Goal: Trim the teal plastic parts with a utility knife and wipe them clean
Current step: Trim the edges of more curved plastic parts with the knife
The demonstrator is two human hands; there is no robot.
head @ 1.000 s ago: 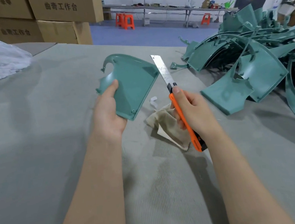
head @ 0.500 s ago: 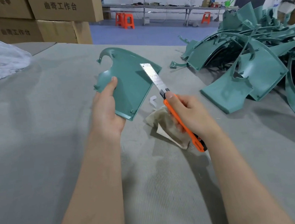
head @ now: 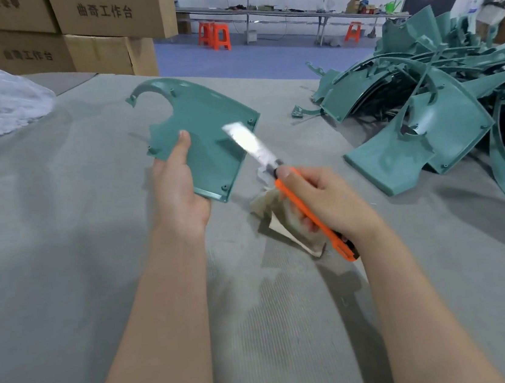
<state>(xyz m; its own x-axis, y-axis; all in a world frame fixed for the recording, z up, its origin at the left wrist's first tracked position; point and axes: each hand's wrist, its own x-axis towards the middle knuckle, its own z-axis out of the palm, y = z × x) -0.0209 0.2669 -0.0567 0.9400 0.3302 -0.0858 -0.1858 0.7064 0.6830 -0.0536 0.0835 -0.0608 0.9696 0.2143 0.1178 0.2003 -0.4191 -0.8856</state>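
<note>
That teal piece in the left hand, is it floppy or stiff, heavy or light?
Probably stiff: the teal part shows no sag though the left hand grips only one corner. Likely light, since one hand lifts it.

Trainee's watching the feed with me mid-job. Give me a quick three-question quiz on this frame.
1. True or false: the utility knife has its blade retracted.
2. The left hand holds: A) a hammer B) a teal part C) a brush.
3. Fill in: the pile of teal parts lies on the person's ____ side.
Key: 1 false, the blade is extended; 2 B; 3 right.
</note>
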